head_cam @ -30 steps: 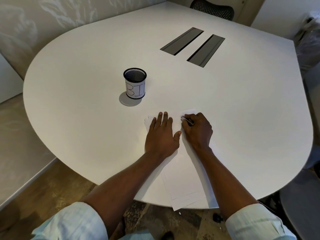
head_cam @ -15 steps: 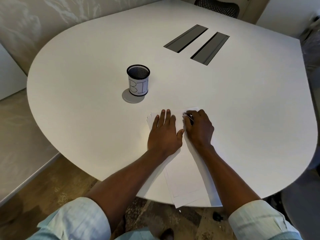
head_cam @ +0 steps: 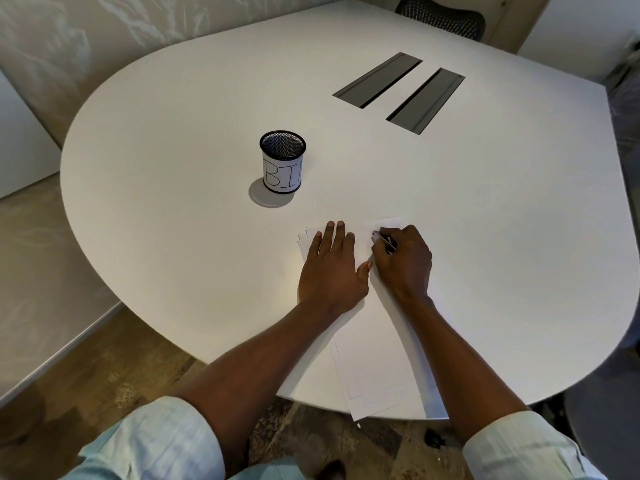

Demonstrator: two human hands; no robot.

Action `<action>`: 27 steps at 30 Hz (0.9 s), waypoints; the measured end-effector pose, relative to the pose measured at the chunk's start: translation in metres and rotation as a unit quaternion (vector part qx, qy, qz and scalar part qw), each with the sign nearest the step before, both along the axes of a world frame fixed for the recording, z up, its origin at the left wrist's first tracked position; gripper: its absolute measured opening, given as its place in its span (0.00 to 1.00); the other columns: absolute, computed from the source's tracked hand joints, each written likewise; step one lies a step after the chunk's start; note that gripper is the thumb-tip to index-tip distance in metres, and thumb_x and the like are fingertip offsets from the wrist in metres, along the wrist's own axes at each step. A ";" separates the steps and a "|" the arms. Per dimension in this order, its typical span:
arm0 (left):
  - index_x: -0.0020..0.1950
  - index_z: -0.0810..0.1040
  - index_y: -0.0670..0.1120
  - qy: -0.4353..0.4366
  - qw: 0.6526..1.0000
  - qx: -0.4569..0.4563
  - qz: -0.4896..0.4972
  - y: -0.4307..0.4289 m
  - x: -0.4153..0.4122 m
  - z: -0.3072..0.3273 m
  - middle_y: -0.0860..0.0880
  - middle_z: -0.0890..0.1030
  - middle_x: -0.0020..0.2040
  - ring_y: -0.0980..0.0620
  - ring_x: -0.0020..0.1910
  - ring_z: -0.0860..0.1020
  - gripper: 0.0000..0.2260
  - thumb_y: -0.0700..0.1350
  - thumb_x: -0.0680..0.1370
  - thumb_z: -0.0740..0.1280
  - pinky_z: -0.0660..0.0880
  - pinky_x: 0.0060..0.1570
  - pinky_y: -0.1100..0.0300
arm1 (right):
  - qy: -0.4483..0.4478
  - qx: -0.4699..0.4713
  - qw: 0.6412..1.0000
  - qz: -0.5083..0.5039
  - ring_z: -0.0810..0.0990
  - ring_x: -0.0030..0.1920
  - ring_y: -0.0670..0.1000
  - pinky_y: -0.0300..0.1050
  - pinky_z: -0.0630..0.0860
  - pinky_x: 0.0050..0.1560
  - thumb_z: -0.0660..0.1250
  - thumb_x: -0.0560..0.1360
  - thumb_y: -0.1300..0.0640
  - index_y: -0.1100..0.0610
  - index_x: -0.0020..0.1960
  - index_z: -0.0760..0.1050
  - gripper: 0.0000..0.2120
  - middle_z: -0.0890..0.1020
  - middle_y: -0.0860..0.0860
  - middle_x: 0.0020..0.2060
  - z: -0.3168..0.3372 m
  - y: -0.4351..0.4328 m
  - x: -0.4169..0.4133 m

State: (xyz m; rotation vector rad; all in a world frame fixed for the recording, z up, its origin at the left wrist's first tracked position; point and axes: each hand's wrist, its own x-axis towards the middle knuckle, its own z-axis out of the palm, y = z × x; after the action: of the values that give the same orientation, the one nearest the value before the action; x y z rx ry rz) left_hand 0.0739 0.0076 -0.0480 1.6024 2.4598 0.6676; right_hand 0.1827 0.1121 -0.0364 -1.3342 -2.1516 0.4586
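Note:
A stack of white paper sheets (head_cam: 374,358) lies on the white table (head_cam: 173,220), its near end hanging over the front edge. My left hand (head_cam: 330,268) lies flat on the sheets' far left part, fingers straight. Beside it, my right hand (head_cam: 403,261) grips a small dark and silvery object (head_cam: 382,240), seemingly a pen, with its tip on the paper's far end. A black mesh cup (head_cam: 283,161) with a white label reading "BIN" stands upright further back and to the left.
Two dark cable slots (head_cam: 377,79) (head_cam: 425,100) are set into the table's far middle. A dark mesh chair back (head_cam: 440,15) stands beyond the far edge. Walls run along the left, and a wooden floor shows below the table's front edge.
Both hands stay in the same place on the paper. The view has shifted slightly. My right hand's fingers have moved a little around the pen-like object.

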 end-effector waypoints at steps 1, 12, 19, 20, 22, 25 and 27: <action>0.84 0.63 0.44 0.001 1.000 -0.001 -0.001 0.000 0.000 0.000 0.44 0.55 0.88 0.46 0.88 0.49 0.31 0.61 0.85 0.55 0.47 0.86 0.48 | -0.003 0.001 1.000 0.003 0.84 0.57 0.56 0.51 0.80 0.56 0.70 0.81 0.50 0.52 0.62 0.85 0.13 0.83 0.52 0.56 0.000 0.000 0.000; 0.83 0.62 0.43 0.012 1.000 -0.002 -0.012 0.000 0.000 0.000 0.42 0.55 0.87 0.44 0.88 0.50 0.31 0.59 0.85 0.56 0.48 0.86 0.47 | -0.065 0.049 0.996 0.047 0.80 0.60 0.62 0.53 0.78 0.54 0.66 0.84 0.58 0.60 0.66 0.82 0.14 0.81 0.60 0.57 -0.002 -0.002 -0.002; 0.84 0.62 0.43 0.015 1.000 -0.004 -0.008 -0.001 0.002 -0.001 0.43 0.55 0.87 0.45 0.88 0.49 0.32 0.60 0.85 0.55 0.47 0.86 0.47 | -0.024 0.028 0.998 0.051 0.80 0.62 0.59 0.49 0.76 0.60 0.64 0.86 0.55 0.58 0.68 0.81 0.15 0.81 0.59 0.61 -0.004 0.003 -0.005; 0.84 0.62 0.44 0.014 1.000 -0.004 -0.007 -0.001 0.002 -0.001 0.43 0.55 0.88 0.45 0.88 0.49 0.32 0.60 0.85 0.56 0.48 0.86 0.47 | 0.012 0.014 0.999 0.033 0.82 0.60 0.58 0.46 0.75 0.59 0.65 0.85 0.55 0.58 0.67 0.81 0.14 0.82 0.58 0.59 -0.003 0.004 -0.004; 0.84 0.62 0.44 0.008 1.000 -0.002 -0.003 -0.001 0.002 -0.001 0.43 0.55 0.88 0.45 0.88 0.49 0.32 0.60 0.84 0.57 0.48 0.86 0.47 | 0.087 -0.021 0.996 -0.011 0.84 0.58 0.55 0.41 0.71 0.57 0.67 0.85 0.52 0.56 0.65 0.83 0.13 0.83 0.57 0.58 -0.001 0.006 -0.001; 0.84 0.62 0.44 0.007 1.000 -0.002 0.004 -0.002 0.003 -0.001 0.42 0.54 0.88 0.44 0.88 0.48 0.32 0.60 0.84 0.57 0.48 0.86 0.46 | 0.127 -0.044 0.990 -0.041 0.85 0.54 0.53 0.41 0.73 0.55 0.71 0.81 0.50 0.53 0.60 0.86 0.11 0.85 0.54 0.53 -0.001 0.009 0.003; 0.84 0.62 0.44 0.009 1.000 -0.004 0.007 -0.003 0.003 -0.001 0.42 0.54 0.88 0.44 0.88 0.48 0.32 0.60 0.84 0.56 0.48 0.86 0.46 | 0.123 -0.042 0.991 -0.023 0.85 0.51 0.52 0.41 0.74 0.54 0.73 0.79 0.51 0.52 0.59 0.87 0.10 0.85 0.52 0.50 0.000 0.007 0.003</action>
State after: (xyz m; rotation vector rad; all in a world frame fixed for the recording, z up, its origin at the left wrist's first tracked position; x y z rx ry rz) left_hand 0.0772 0.0049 -0.0491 1.5985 2.4854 0.6480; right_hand 0.1860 0.1191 -0.0361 -1.2973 -1.9145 0.6657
